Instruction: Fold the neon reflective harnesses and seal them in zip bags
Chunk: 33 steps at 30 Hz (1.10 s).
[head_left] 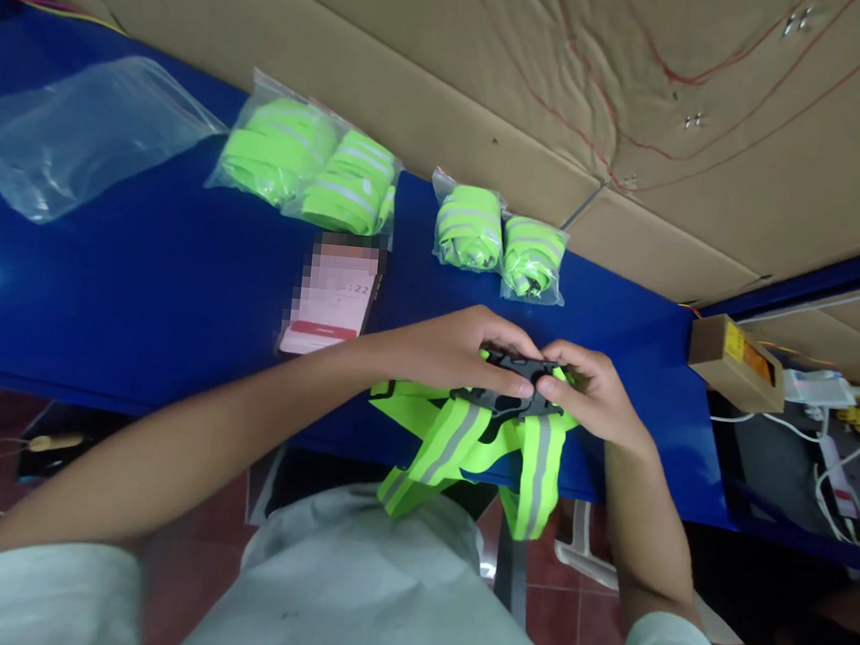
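My left hand (pixel 449 349) and my right hand (pixel 590 395) meet at the near edge of the blue table (pixel 177 290). Both pinch a black plastic buckle piece (pixel 516 380) that joins neon-yellow reflective straps (pixel 464 446) with grey stripes. The straps hang down over the table edge toward my lap. Fingers of both hands are curled round the buckle and the strap ends.
Packed rolls of the same straps lie in clear bags at the back: a large bag (pixel 308 163) and a smaller one (pixel 498 240). An empty clear bag (pixel 70 135) lies far left. A phone (pixel 333 299) rests mid-table. A small cardboard box (pixel 737 361) sits at right. Cardboard sheets (pixel 497 67) lie behind.
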{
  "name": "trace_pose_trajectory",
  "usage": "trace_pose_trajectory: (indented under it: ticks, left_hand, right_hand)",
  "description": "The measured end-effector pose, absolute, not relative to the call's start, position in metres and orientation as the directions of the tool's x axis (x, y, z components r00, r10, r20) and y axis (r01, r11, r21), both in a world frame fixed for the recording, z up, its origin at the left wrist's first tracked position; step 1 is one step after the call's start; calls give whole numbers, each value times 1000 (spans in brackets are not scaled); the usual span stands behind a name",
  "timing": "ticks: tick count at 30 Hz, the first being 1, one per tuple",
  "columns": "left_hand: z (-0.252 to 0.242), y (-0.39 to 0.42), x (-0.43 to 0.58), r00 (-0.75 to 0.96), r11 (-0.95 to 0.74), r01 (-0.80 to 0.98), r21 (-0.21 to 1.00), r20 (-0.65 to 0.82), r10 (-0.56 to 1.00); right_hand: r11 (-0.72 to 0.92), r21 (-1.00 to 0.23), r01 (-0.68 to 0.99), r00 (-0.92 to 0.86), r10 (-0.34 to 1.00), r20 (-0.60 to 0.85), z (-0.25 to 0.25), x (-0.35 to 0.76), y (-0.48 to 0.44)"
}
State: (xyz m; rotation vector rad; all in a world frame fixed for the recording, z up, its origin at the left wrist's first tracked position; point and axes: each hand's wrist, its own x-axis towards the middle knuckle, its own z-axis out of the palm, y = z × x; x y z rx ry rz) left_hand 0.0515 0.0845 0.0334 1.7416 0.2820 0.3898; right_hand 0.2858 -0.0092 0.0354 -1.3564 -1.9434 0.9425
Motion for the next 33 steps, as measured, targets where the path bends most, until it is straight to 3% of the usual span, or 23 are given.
trace_pose_trajectory:
  ticks: [4, 8, 13, 16, 20, 26, 30, 33]
  left_hand:
    - [35, 85, 46, 974, -50, 12, 999, 0, 225]
    - [41, 94, 36, 970, -53, 170, 984, -157, 184]
    - [48, 107, 21, 968, -94, 251, 963, -252, -2]
    - [55, 107, 17, 975, 3, 210, 978, -210, 78]
    - [61, 102, 17, 968, 82, 180, 980, -192, 163]
    - [56, 95, 19, 976, 173, 48, 984, -83, 201]
    - [59, 83, 33, 961, 130, -67, 989, 29, 276]
    - [71, 73, 47, 877, 81, -197, 977, 139, 459]
  right_hand:
    - [64, -918, 392, -382, 919, -99, 41, 286, -11]
    - [-48, -934, 355, -418, 885, -205, 43, 287, -10]
    - [-135, -974, 183, -309, 932, -187, 40, 304, -16]
    - [-143, -986, 82, -263, 951, -160, 38, 312, -22]
    - [-107, -992, 65, -342, 932, -123, 37, 314, -23]
    - [216, -976, -13, -329, 921, 208, 33, 296, -19]
    - [302, -937, 177, -198, 943, 266, 33, 276, -14]
    - [292, -928, 231, -45, 956, 290, 48, 257, -9]
